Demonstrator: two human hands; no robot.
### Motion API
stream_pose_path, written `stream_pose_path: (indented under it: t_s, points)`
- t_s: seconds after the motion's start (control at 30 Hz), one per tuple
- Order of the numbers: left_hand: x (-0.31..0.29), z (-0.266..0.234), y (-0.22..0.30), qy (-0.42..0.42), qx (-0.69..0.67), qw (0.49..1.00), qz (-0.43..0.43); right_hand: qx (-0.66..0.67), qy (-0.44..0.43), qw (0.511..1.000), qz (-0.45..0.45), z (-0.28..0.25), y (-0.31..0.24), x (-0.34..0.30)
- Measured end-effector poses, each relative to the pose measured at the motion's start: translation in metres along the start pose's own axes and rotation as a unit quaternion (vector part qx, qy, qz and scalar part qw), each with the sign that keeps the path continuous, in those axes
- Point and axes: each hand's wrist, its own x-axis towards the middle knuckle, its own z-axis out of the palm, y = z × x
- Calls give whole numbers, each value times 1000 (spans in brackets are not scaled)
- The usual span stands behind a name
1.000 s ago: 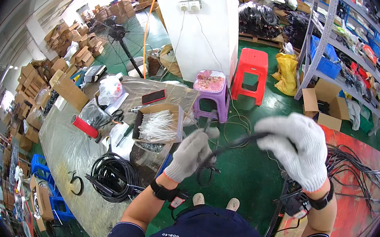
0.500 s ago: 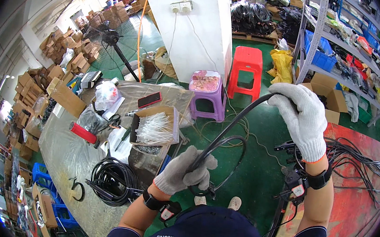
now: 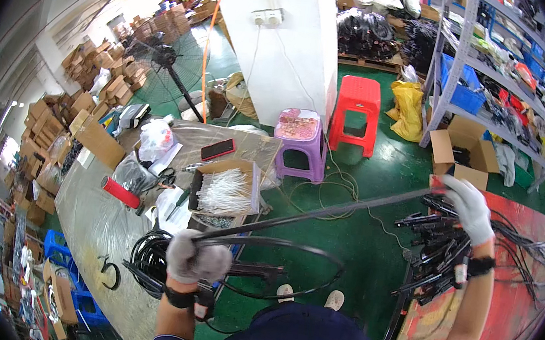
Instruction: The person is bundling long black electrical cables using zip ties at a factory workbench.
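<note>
So the left hand (image 3: 198, 258) and right hand (image 3: 471, 211) are gripping a black cable (image 3: 321, 212) well apart, over the floor (image 3: 368, 266) between the two work areas, probably so its top run isn't sagging.

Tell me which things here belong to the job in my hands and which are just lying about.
Seem part of the job:
black cable, held by your left hand and right hand
black cable coil near the left hand, probably
black cable pile near the right hand, probably

Seem just lying about:
phone
red stool
purple stool
fan
</note>
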Motion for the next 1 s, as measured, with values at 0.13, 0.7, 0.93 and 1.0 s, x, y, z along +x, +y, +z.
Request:
stream_pose_path:
  t_s: [0.13, 0.7, 0.93, 1.0]
  points:
    - [-25, -58, 26, 25, 56, 991, 119, -108, 51, 977, 174, -50, 113, -128]
    - [104, 50, -62, 83, 176, 969, -151, -81, 22, 969, -233, 34, -203, 11]
    - [109, 98, -68, 67, 135, 955, -257, -89, 132, 965, -209, 47, -185, 32]
    - [111, 104, -61, 4, 85, 957, -277, -108, 114, 957, -242, 50, -159, 44]
